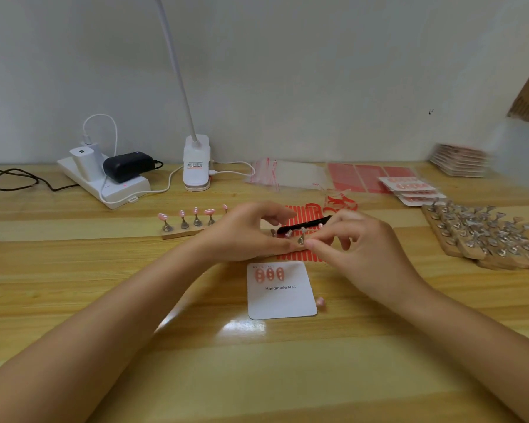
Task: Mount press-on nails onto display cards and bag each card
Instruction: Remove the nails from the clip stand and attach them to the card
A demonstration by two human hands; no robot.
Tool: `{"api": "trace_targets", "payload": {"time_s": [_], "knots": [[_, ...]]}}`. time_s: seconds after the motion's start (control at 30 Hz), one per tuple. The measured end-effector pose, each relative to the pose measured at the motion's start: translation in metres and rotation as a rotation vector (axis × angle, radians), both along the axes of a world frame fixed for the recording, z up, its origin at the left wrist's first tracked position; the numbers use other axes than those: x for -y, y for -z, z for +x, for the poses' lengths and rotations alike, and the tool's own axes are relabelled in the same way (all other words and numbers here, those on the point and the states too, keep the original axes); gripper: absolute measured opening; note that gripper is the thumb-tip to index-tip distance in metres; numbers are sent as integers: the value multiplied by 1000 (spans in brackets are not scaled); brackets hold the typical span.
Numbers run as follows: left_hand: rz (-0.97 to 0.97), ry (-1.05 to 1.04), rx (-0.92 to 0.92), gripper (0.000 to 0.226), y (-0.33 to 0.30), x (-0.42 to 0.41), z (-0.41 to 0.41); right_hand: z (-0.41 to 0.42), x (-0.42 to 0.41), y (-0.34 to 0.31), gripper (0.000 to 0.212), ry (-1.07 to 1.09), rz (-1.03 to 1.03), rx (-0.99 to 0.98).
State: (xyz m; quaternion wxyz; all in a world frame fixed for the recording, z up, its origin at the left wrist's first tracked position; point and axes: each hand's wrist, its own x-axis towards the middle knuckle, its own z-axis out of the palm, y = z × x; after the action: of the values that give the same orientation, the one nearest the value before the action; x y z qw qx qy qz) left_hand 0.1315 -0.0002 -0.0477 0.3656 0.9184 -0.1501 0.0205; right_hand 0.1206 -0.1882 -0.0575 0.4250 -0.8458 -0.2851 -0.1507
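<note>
My right hand (345, 239) and left hand (251, 233) meet at frame centre, fingertips pinched together on a small metal nail stand (301, 238); whether a nail sits on it I can't tell. The display card (283, 303) lies just below on the worktop (104, 300), three nails (269, 274) along its top-left, equally near both hands.

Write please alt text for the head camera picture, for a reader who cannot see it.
Two bare hands, left hand and right hand, meet over a small metal nail stand on a wooden table. In front lies a white "Handmade Nail" card with three pink nails.
</note>
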Motion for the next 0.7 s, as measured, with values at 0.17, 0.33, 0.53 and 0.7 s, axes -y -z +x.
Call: {"api": "trace_targets", "payload": {"time_s": [0.17,0.33,0.53,0.7], "knots": [[-2,7,131,36,1,-7,-17,-5,3,3,9,14,-41,27],[41,150,502,22,2,4,-46,-13,23,-3,10,-254,-213,38],[206,205,453,25,15,1,-53,-24,45,1,42,-357,-535,-64],[243,178,449,23,20,-3,-55,-29,46,3,41,-272,-502,-145]]}}
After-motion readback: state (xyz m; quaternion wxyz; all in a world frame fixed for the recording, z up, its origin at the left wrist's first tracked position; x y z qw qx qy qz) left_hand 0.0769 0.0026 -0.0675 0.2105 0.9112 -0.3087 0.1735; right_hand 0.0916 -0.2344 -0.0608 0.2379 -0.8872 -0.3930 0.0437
